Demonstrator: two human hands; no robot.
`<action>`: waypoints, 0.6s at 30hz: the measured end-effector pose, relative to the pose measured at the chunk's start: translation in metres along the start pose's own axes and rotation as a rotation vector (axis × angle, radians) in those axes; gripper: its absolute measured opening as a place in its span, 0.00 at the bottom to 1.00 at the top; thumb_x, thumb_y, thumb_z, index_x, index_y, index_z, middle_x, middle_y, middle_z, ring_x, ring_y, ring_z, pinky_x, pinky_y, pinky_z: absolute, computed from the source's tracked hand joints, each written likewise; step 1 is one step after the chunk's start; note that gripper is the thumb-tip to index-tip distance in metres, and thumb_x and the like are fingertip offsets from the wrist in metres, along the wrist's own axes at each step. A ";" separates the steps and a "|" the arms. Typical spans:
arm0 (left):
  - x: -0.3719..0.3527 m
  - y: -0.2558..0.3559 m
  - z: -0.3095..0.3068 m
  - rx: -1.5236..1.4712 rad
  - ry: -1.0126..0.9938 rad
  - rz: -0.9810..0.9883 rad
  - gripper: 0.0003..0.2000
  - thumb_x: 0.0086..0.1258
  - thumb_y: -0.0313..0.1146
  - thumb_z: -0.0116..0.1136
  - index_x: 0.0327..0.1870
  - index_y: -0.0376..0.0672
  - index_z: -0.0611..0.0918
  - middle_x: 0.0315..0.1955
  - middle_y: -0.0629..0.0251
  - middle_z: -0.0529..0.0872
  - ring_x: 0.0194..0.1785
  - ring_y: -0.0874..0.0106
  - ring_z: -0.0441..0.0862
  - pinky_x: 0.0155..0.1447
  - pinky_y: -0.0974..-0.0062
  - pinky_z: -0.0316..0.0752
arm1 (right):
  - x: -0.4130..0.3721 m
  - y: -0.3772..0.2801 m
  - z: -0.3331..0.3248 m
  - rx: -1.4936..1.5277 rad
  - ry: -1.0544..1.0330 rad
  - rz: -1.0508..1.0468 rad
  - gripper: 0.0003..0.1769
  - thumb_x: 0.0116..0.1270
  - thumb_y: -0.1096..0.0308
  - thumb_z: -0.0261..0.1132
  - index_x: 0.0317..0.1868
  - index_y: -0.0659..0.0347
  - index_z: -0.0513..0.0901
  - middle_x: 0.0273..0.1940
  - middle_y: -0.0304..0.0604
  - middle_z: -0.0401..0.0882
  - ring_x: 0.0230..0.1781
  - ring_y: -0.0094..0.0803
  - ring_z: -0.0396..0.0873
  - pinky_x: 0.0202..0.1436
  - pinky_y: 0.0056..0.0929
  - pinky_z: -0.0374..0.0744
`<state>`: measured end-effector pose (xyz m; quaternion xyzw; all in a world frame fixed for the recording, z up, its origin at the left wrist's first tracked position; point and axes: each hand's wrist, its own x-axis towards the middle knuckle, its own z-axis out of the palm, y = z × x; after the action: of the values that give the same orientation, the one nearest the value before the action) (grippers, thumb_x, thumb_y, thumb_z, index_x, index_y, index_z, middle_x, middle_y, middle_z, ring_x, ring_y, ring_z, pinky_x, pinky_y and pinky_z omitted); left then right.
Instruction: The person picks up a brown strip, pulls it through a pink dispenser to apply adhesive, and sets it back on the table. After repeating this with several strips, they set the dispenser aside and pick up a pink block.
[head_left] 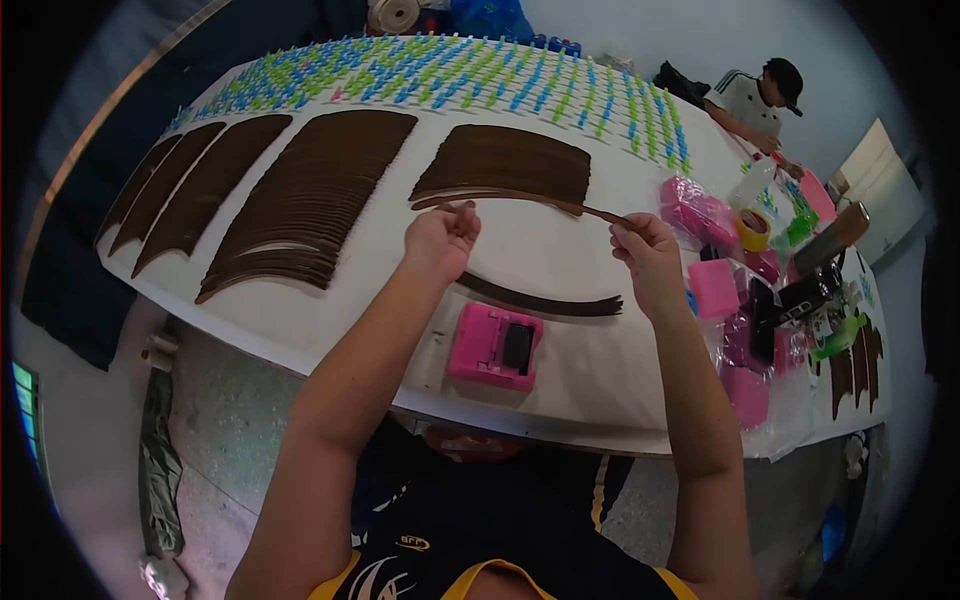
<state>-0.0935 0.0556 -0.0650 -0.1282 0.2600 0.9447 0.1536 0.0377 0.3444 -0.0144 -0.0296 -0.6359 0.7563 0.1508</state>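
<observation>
A thin brown strip [540,199] is stretched above the white table, in front of a stack of similar strips [505,162]. My right hand [648,245] pinches its right end. My left hand [445,238] is closed with its fingertips at the strip's left part. Below the hands a darker curved strip bundle [540,297] lies on the table. Nearer to me sits a pink box [494,347] with a black piece on it, between my forearms.
Broad brown strip stacks [310,190] lie at the left. Rows of blue and green clips [450,75] line the far side. Pink packages [700,212], a brown-capped bottle [830,240] and yellow tape [752,230] crowd the right. Another person [752,105] works at the far right.
</observation>
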 end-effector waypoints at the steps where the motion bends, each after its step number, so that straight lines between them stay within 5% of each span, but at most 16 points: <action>1: 0.005 -0.005 0.004 0.085 0.042 -0.060 0.12 0.73 0.15 0.44 0.53 0.31 0.78 0.48 0.52 0.86 0.47 0.66 0.87 0.55 0.65 0.88 | 0.006 0.002 0.001 -0.052 -0.006 0.017 0.06 0.74 0.73 0.71 0.49 0.60 0.85 0.42 0.33 0.85 0.42 0.21 0.81 0.49 0.26 0.80; 11: 0.025 -0.014 0.017 0.405 0.048 -0.164 0.10 0.76 0.19 0.46 0.52 0.33 0.78 0.45 0.55 0.85 0.46 0.64 0.87 0.53 0.65 0.88 | 0.055 0.043 0.003 -0.369 -0.062 0.091 0.07 0.73 0.69 0.72 0.48 0.59 0.86 0.39 0.29 0.83 0.39 0.18 0.76 0.47 0.24 0.75; 14: 0.008 -0.011 0.025 0.768 -0.098 -0.125 0.10 0.75 0.21 0.48 0.50 0.36 0.81 0.45 0.58 0.86 0.46 0.67 0.87 0.51 0.66 0.88 | 0.071 0.070 -0.007 -0.496 -0.070 0.162 0.10 0.71 0.68 0.74 0.49 0.60 0.87 0.39 0.30 0.82 0.40 0.18 0.75 0.45 0.26 0.76; 16: 0.003 -0.011 0.024 1.517 -0.287 0.090 0.10 0.71 0.23 0.52 0.48 0.37 0.84 0.46 0.57 0.88 0.47 0.62 0.88 0.53 0.60 0.86 | 0.077 0.084 -0.008 -0.768 -0.022 0.037 0.12 0.68 0.64 0.76 0.46 0.61 0.88 0.47 0.43 0.83 0.46 0.35 0.81 0.56 0.36 0.81; 17: 0.001 -0.012 0.018 1.519 -0.295 0.083 0.10 0.71 0.23 0.52 0.48 0.37 0.84 0.46 0.57 0.88 0.47 0.62 0.88 0.53 0.60 0.86 | 0.080 0.090 -0.010 -0.769 -0.013 0.041 0.12 0.68 0.64 0.76 0.46 0.61 0.88 0.47 0.43 0.83 0.46 0.35 0.81 0.56 0.36 0.81; 18: -0.002 -0.014 0.012 1.761 -0.352 0.385 0.10 0.69 0.26 0.55 0.46 0.36 0.85 0.46 0.52 0.87 0.49 0.56 0.87 0.54 0.55 0.85 | 0.081 0.091 -0.006 -0.880 -0.006 -0.007 0.13 0.65 0.64 0.76 0.45 0.61 0.89 0.49 0.47 0.83 0.49 0.41 0.81 0.59 0.40 0.81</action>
<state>-0.0880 0.0730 -0.0610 0.2263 0.8756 0.4205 0.0732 -0.0555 0.3587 -0.0917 -0.0867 -0.8981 0.4128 0.1247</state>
